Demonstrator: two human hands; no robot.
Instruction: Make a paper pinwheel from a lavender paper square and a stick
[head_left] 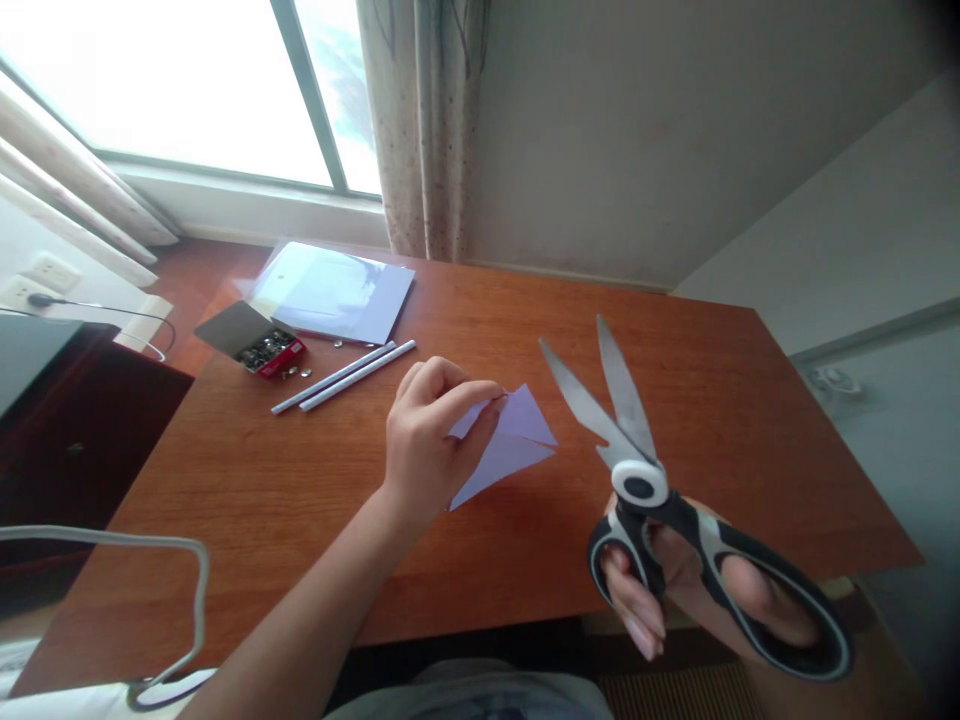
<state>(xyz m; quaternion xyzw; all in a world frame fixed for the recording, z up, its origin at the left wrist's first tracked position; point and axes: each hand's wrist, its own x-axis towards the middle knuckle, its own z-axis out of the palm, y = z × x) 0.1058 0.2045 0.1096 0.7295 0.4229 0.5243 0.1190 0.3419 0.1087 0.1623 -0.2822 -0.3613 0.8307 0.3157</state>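
Note:
A piece of light purple paper (504, 455) hangs above the table, pinched at its upper edge between the thumb and forefinger of my left hand (439, 430). A slit runs into the paper from its right edge. To the right, my right hand (694, 570) grips large scissors (637, 485) with black and grey handles, fingers and thumb through the loops. The scissor blades stand apart, pointing up and away from me. They are clear of the paper, with a gap between.
On the wooden table (720, 400) lie two rolled paper sticks (358, 376), a red box of metal thumbtacks (271, 352) with a few loose tacks beside it, and a clear sleeve with purple sheets (334, 290). A white cable (201, 590) curves at the lower left.

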